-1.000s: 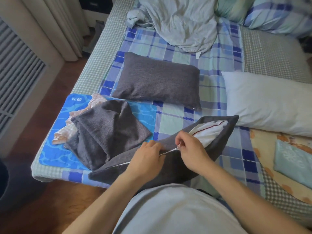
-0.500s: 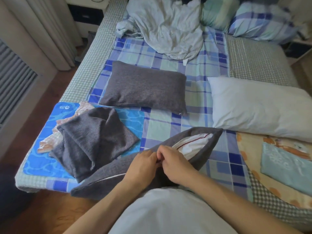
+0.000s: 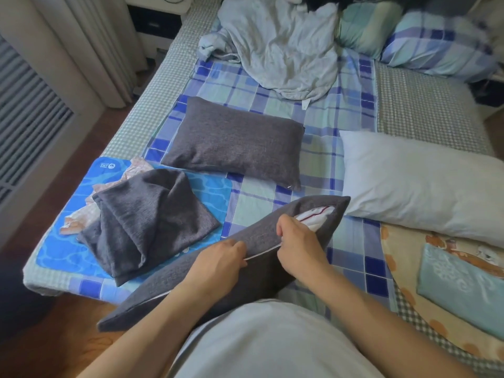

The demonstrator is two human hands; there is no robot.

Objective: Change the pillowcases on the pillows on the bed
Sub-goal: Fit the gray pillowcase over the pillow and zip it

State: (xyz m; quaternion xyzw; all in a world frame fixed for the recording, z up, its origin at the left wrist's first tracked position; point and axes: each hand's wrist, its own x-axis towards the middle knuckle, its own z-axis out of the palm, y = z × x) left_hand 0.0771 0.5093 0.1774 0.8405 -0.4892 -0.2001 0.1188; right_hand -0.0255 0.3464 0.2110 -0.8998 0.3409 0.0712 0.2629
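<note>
A pillow in a dark grey pillowcase lies across the bed's near edge against my body. Its zip runs along the top seam, and the white inner pillow shows through the open right end. My left hand grips the case at the zip line. Just to its right, my right hand pinches the zip. A second grey-cased pillow lies flat farther back. An empty grey pillowcase sits crumpled on the left, and a bare white pillow rests on the right.
The bed has a blue plaid sheet. A blue mat holds the crumpled case and a patterned cloth. A rumpled pale blanket and plaid pillows lie at the far end. Curtains hang left; a folded teal cloth sits right.
My hands were together at the zip half a second ago; my right hand has now moved right along the seam, and less of the white inner pillow shows.
</note>
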